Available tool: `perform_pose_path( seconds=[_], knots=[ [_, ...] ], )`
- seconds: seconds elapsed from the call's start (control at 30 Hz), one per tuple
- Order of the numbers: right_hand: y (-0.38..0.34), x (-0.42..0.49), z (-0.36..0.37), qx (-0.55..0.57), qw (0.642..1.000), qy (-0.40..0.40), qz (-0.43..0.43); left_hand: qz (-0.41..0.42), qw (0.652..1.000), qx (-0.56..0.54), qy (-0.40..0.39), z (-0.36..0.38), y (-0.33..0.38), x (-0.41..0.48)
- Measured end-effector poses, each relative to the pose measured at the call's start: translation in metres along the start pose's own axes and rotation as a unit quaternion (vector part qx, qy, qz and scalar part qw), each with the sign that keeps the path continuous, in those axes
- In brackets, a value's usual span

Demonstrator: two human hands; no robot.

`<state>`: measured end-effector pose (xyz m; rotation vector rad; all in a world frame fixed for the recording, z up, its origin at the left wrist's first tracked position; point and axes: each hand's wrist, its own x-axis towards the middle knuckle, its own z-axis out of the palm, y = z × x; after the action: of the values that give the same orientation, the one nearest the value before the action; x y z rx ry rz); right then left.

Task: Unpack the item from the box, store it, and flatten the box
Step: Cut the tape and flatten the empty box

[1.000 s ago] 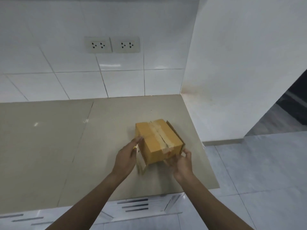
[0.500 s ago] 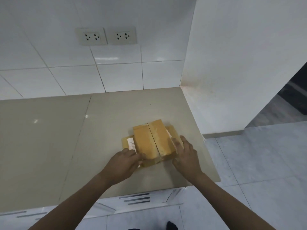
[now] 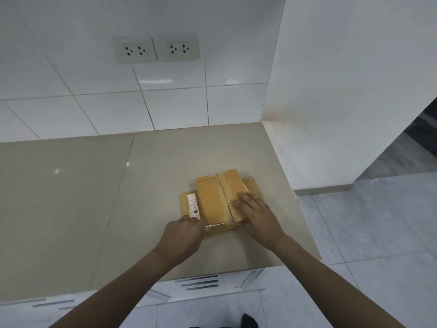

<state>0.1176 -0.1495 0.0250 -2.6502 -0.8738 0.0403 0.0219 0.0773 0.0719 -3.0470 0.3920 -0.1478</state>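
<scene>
The cardboard box [image 3: 218, 199] lies squashed on the beige counter [image 3: 71, 197], the right hand [image 3: 254, 210] pressing it with fingers spread flat, the left hand [image 3: 183, 234] curled tight at its near-left corner, just below the white label [image 3: 193, 206].

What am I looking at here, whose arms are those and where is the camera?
There is no machine: a person wears a wide-angle camera on the head, looking down at their own two bare arms. On the beige tiled countertop lies a small brown cardboard box, pressed nearly flat, with a white printed label on its left side. The right hand lies open, palm down, on the box. The left hand is at the box's near left corner, fingers curled; whether it grips anything is unclear. Behind are white wall tiles and two wall sockets.
</scene>
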Motion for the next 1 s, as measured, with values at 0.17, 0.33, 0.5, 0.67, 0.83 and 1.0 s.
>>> perform_pose_path(
  seconds=[0.17, 0.33, 0.5, 0.67, 0.83, 1.0],
  knots=[
    [-0.003, 0.0, 0.002, -0.021, 1.0, -0.004, -0.01, -0.022, 0.994, -0.105, 0.017, 0.008, -0.012, 0.006],
    [-0.01, 0.0, -0.002, -0.076, 0.995, 0.056, -0.038, -0.196, 0.956, -0.209, 0.063, 0.016, -0.022, 0.012],
    [-0.015, -0.01, 0.01, -0.038, 0.975, 0.132, -0.174, -0.433, 0.883, -0.179, -0.038, 0.041, -0.03, -0.018],
    [-0.027, -0.016, 0.014, -0.011, 0.975, 0.14, -0.17, -0.42, 0.897, -0.104, -0.085, 0.055, -0.028, -0.027],
    [-0.043, -0.017, 0.004, 0.12, 0.986, 0.103, -0.048, -0.433, 0.885, -0.152, -0.08, 0.056, -0.019, -0.012],
    [-0.059, -0.014, -0.005, 0.312, 0.937, 0.13, 0.091, -0.257, 0.909, -0.321, 0.062, 0.036, 0.018, 0.037]
  ],
)
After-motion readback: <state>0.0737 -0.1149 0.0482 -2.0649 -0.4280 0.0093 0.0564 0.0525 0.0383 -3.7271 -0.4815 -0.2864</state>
